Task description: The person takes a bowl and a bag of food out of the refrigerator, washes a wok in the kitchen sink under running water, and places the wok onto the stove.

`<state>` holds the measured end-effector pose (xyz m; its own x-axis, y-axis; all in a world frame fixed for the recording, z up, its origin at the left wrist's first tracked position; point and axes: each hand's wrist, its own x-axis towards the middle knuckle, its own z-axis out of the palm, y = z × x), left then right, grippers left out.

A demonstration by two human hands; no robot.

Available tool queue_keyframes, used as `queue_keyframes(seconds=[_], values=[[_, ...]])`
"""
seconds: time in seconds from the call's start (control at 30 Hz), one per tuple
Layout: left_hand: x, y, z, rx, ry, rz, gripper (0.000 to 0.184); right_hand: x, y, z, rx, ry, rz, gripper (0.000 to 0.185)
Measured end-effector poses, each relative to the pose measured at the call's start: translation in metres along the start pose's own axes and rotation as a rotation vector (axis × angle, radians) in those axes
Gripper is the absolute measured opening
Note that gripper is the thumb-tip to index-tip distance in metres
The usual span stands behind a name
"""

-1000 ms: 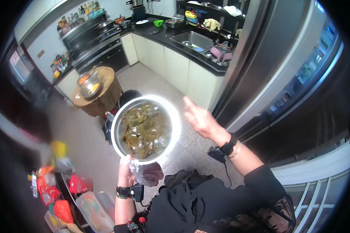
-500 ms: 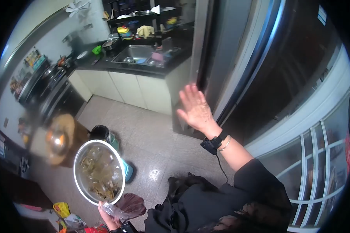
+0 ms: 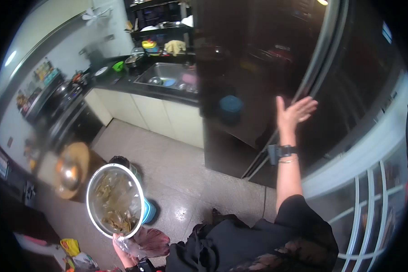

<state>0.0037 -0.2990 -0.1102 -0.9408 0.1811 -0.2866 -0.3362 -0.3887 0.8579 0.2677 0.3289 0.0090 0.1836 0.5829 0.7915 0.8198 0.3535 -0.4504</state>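
Note:
My left hand (image 3: 121,250) is closed on the near rim of a round metal basin (image 3: 88,199). Brown, leaf-like pieces (image 3: 118,220) lie in cloudy liquid inside it. A clear plastic bag (image 3: 145,242) with something dark red in it hangs at the same hand; how the fingers share the two is partly hidden. My right hand (image 3: 294,113) is empty with fingers stretched out, in front of the dark refrigerator door (image 3: 254,145) near the seam between its doors. Whether it touches the door I cannot tell. A black watch (image 3: 283,154) sits on that wrist.
A steel sink (image 3: 161,75) is set in the black counter ahead. Left stand a stove (image 3: 68,93) and a round wooden board (image 3: 79,156) with a shiny metal bowl. Bins (image 3: 149,212) stand on the floor behind the basin. White curved bars (image 3: 371,213) are at the right.
The refrigerator door has swung shut, and its dark front now covers part of the sink view. My right hand has moved right. The basin and bag stay in my left hand.

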Motion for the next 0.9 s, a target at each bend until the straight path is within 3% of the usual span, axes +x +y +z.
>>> queue_keyframes(seconds=[0.03, 0.1, 0.23, 0.3, 0.37, 0.5, 0.63, 0.67, 0.7, 0.77, 0.83, 0.9], values=[[0.009, -0.002, 0.0, 0.131, -0.01, 0.109, 0.033, 0.012, 0.004, 0.007, -0.021, -0.002, 0.069, 0.119], [0.005, 0.008, 0.035, -0.073, 0.02, -0.17, 0.012, 0.037, 0.019, 0.022, -0.097, 0.036, 0.131, 0.13], [0.017, -0.006, 0.083, -0.154, 0.155, -0.023, 0.018, 0.077, 0.041, 0.04, -0.099, 0.051, 0.2, 0.145], [0.023, -0.005, 0.102, -0.179, 0.173, -0.066, 0.02, 0.088, 0.042, 0.048, -0.203, 0.028, 0.277, 0.148], [0.031, -0.005, 0.108, -0.065, 0.118, -0.095, 0.017, 0.085, 0.053, 0.056, -0.197, 0.074, 0.223, 0.148], [0.057, -0.009, 0.14, -0.214, 0.087, -0.142, 0.021, 0.091, 0.066, 0.067, -0.149, 0.035, 0.199, 0.145], [0.094, -0.018, 0.149, -0.298, -0.084, -0.134, 0.02, 0.095, 0.056, 0.056, -0.17, 0.096, 0.068, 0.129], [0.099, -0.014, 0.163, -0.316, -0.042, -0.163, 0.02, 0.09, 0.036, 0.051, -0.123, 0.198, -0.146, 0.11], [0.105, -0.011, 0.176, -0.335, -0.009, -0.186, 0.019, 0.071, 0.008, 0.057, -0.223, 0.343, -0.149, 0.082], [0.131, -0.012, 0.193, -0.287, 0.082, -0.117, 0.017, 0.037, -0.056, 0.065, 0.311, 0.189, -0.372, 0.049], [0.158, -0.009, 0.193, -0.271, -0.035, -0.101, 0.01, -0.017, -0.108, 0.086, 0.828, -0.492, -0.268, 0.031], [0.186, -0.005, 0.208, -0.222, 0.035, -0.159, 0.006, -0.068, -0.173, 0.109, 1.24, -1.135, 0.05, 0.026]])
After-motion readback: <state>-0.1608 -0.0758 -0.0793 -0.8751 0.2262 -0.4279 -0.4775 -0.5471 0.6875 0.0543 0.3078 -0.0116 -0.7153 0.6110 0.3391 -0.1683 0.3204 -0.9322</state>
